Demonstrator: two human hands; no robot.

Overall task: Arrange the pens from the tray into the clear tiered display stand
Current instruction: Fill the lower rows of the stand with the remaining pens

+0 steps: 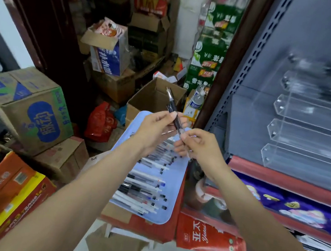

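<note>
A black pen (171, 103) points tip-up above the tray, held by both hands. My left hand (155, 130) pinches its middle and my right hand (197, 145) grips its lower end. Below them lies a pale blue tray (174, 198) holding several pens (144, 183) in loose rows, partly hidden by my left forearm. The clear tiered display stand (298, 134) sits on a grey shelf at the right; its upper tiers hold blurred dark items and the lower tiers look bare.
An open cardboard box (153, 96) stands behind the tray. Stacked cartons (35, 114) fill the left side, a red bag (100, 123) lies on the floor, and a red carton (209, 236) sits under the shelf's red edge (279, 178).
</note>
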